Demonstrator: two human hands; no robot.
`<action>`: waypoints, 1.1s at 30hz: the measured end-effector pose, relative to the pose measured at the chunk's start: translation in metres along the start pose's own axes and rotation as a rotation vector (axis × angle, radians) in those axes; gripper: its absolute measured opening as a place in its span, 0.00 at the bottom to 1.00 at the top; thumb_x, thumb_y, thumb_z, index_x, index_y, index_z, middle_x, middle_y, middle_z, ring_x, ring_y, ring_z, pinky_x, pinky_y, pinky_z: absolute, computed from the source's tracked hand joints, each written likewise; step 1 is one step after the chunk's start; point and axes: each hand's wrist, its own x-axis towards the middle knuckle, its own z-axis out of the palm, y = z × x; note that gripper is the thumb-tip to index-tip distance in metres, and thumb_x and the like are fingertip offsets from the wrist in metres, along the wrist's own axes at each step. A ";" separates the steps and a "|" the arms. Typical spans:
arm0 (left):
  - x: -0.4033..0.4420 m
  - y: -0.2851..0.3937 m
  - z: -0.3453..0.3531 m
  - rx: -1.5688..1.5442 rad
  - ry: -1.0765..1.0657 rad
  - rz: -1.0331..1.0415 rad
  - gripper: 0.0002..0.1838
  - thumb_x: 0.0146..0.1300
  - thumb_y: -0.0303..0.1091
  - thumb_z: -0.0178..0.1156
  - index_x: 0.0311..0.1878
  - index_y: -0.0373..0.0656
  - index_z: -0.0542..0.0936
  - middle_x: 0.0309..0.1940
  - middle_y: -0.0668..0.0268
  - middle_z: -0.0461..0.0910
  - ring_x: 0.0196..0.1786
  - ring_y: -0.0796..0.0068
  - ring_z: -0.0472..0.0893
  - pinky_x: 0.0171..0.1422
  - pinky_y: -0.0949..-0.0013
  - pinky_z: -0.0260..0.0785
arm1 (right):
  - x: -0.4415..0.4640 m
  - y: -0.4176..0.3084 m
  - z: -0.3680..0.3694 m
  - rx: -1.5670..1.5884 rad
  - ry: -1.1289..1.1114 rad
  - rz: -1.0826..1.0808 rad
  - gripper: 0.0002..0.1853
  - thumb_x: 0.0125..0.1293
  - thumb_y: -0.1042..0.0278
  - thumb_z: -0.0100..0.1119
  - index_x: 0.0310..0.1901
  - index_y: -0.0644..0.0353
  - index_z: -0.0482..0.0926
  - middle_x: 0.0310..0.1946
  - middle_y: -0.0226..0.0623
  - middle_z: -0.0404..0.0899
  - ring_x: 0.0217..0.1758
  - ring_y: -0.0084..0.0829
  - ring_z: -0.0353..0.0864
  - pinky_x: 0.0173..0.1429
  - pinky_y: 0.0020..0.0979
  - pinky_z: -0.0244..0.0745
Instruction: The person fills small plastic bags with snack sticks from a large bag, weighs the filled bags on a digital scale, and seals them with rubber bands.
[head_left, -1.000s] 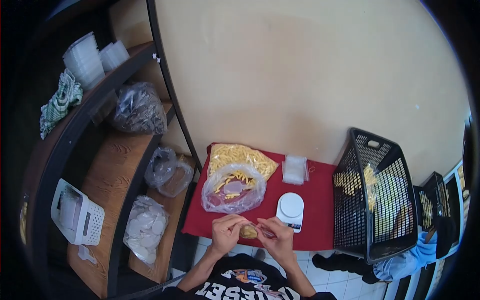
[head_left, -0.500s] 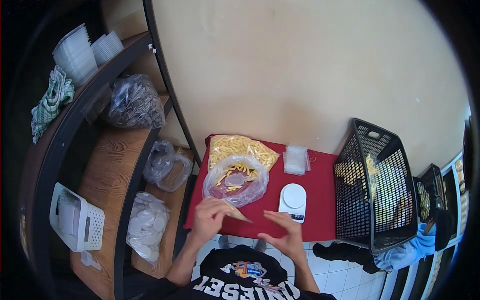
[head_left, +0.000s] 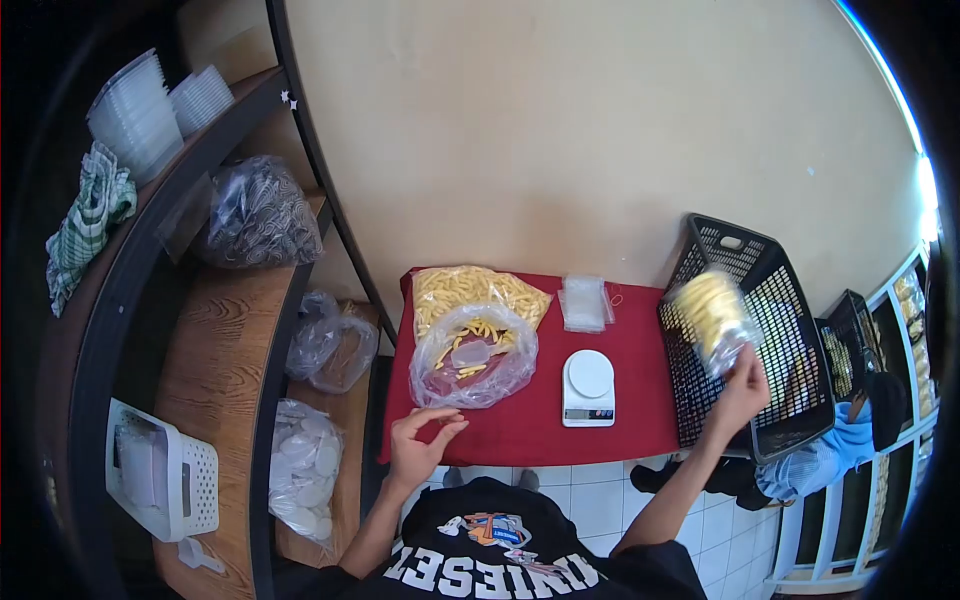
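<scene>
My right hand [head_left: 742,392] is closed on the lower end of a small clear packet of yellow stick snacks [head_left: 714,308], blurred by motion. The packet is raised at the opening of the black plastic crate [head_left: 800,405]. My left hand [head_left: 418,448] hovers over the front left of the red table, thumb and forefinger curved with a gap between them and nothing held. Just beyond it lies an open clear plastic bag [head_left: 428,378] with some yellow sticks and a clear scoop-like container [head_left: 471,354]. Behind that is a large bag full of sticks [head_left: 480,290].
A white kitchen scale [head_left: 589,388] and a stack of clear plastic bags [head_left: 584,303] rest on the red cloth [head_left: 520,430]. Wooden shelves [head_left: 215,380] with bags and a white basket [head_left: 200,485] stand at left. Another person in blue [head_left: 820,460] is beyond the crate.
The packet has gone from my left hand to my right hand. My right hand has carried it right and up to the crate. My left hand stays near the table's front left.
</scene>
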 end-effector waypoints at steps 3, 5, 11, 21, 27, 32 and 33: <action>-0.014 -0.016 -0.012 -0.094 -0.003 -0.137 0.10 0.65 0.25 0.71 0.48 0.32 0.87 0.40 0.59 0.90 0.44 0.76 0.88 0.53 0.72 0.79 | 0.009 0.005 -0.015 -0.079 -0.046 0.191 0.15 0.73 0.67 0.65 0.51 0.73 0.85 0.36 0.42 0.87 0.35 0.26 0.88 0.34 0.24 0.83; -0.017 -0.016 -0.016 -0.100 -0.017 -0.160 0.10 0.65 0.25 0.71 0.48 0.32 0.87 0.40 0.59 0.90 0.44 0.76 0.88 0.53 0.72 0.78 | -0.016 0.024 -0.014 -0.147 -0.185 0.193 0.14 0.73 0.66 0.66 0.50 0.72 0.85 0.35 0.41 0.88 0.34 0.26 0.88 0.33 0.23 0.82; -0.035 -0.023 -0.015 -0.145 -0.069 -0.246 0.10 0.66 0.26 0.70 0.49 0.33 0.87 0.40 0.59 0.90 0.44 0.77 0.88 0.52 0.73 0.78 | -0.086 0.105 0.054 -0.360 -0.620 0.139 0.10 0.65 0.73 0.71 0.44 0.71 0.87 0.28 0.39 0.88 0.31 0.27 0.89 0.35 0.28 0.83; -0.040 -0.013 -0.015 -0.099 -0.040 -0.344 0.12 0.67 0.26 0.69 0.52 0.35 0.86 0.40 0.61 0.90 0.45 0.79 0.87 0.54 0.73 0.77 | -0.092 0.265 0.190 -0.924 -0.657 -0.280 0.29 0.61 0.55 0.74 0.54 0.71 0.79 0.54 0.60 0.81 0.61 0.59 0.80 0.64 0.59 0.74; -0.053 -0.015 -0.009 -0.078 0.036 -0.369 0.14 0.67 0.27 0.69 0.54 0.35 0.85 0.39 0.63 0.90 0.42 0.81 0.87 0.49 0.75 0.77 | -0.103 0.282 0.215 -1.206 -0.888 -0.258 0.22 0.70 0.52 0.63 0.52 0.65 0.83 0.56 0.60 0.81 0.67 0.60 0.75 0.69 0.69 0.65; -0.068 -0.036 -0.012 -0.155 0.041 -0.378 0.15 0.67 0.29 0.69 0.56 0.37 0.84 0.38 0.63 0.91 0.42 0.81 0.87 0.46 0.75 0.77 | -0.099 0.288 0.213 -1.138 -0.881 -0.234 0.13 0.67 0.64 0.61 0.45 0.64 0.87 0.47 0.58 0.86 0.59 0.60 0.82 0.66 0.71 0.66; -0.067 -0.041 -0.013 -0.171 0.023 -0.376 0.15 0.67 0.29 0.69 0.56 0.37 0.84 0.38 0.63 0.91 0.42 0.81 0.87 0.46 0.75 0.77 | -0.091 0.288 0.206 -1.083 -0.855 -0.262 0.11 0.66 0.65 0.62 0.41 0.64 0.86 0.44 0.58 0.86 0.55 0.59 0.84 0.61 0.69 0.69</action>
